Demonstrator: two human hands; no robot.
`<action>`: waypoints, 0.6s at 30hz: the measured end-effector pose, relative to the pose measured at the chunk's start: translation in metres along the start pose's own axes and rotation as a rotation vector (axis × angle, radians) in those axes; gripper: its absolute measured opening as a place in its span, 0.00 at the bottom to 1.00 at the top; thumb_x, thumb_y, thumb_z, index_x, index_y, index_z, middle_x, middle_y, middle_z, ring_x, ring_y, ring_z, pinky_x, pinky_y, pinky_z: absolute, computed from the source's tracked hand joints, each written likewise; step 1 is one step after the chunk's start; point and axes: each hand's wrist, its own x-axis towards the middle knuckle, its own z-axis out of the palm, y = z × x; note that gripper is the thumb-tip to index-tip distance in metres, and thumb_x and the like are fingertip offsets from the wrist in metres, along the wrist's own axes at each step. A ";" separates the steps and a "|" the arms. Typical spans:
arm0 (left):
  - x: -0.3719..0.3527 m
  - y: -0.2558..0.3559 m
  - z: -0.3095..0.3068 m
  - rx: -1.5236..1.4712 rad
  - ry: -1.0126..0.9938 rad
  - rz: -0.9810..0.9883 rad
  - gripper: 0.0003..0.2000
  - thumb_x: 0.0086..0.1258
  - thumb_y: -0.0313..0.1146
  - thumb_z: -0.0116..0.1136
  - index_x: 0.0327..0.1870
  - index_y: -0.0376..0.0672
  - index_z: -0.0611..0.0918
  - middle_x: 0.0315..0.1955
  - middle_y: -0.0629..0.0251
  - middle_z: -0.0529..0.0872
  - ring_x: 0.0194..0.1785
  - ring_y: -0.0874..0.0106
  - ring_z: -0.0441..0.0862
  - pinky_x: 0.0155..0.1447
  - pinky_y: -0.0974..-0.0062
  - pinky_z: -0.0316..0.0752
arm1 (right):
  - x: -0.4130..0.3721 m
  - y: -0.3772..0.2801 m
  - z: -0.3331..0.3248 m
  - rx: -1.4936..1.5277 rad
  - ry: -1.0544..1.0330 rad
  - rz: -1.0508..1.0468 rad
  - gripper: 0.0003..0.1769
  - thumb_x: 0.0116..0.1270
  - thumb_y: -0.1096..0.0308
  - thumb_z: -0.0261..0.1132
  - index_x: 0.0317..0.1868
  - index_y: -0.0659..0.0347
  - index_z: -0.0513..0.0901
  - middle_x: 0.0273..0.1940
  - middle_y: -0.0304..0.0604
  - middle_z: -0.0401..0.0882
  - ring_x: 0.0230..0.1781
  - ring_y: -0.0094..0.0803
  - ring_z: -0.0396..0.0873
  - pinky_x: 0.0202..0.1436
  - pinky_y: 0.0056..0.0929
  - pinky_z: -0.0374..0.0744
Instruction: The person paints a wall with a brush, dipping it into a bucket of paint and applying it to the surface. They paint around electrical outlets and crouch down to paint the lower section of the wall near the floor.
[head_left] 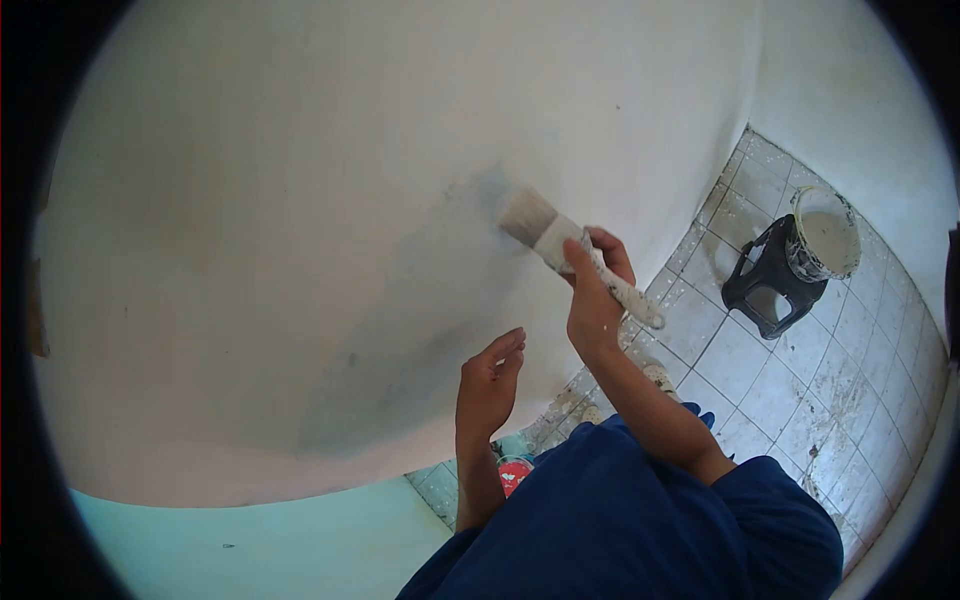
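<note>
A wide paintbrush (562,240) with a paint-spattered handle is in my right hand (600,285), whose fingers wrap round it near the ferrule. The bristles are at the pale wall (250,200), by the top end of a grey, damp-looking patch (400,340). Lower and to the left of the brush, my left hand (490,380) is raised in front of the wall. Its fingers are bent and drawn together, and whether anything is between them is hidden.
A bucket of whitish paint (828,240) sits on a black stool (775,285) at the right, on the spattered tiled floor (730,355). A red object (514,474) shows beside my left forearm. A light green wall (270,550) is at the lower left.
</note>
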 end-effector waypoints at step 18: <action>0.000 -0.010 -0.005 0.079 0.002 -0.069 0.18 0.69 0.33 0.53 0.59 0.40 0.75 0.54 0.52 0.80 0.58 0.63 0.78 0.56 0.68 0.74 | -0.010 -0.020 0.010 0.017 -0.049 -0.054 0.12 0.63 0.74 0.65 0.46 0.65 0.74 0.39 0.40 0.77 0.37 0.22 0.77 0.42 0.23 0.79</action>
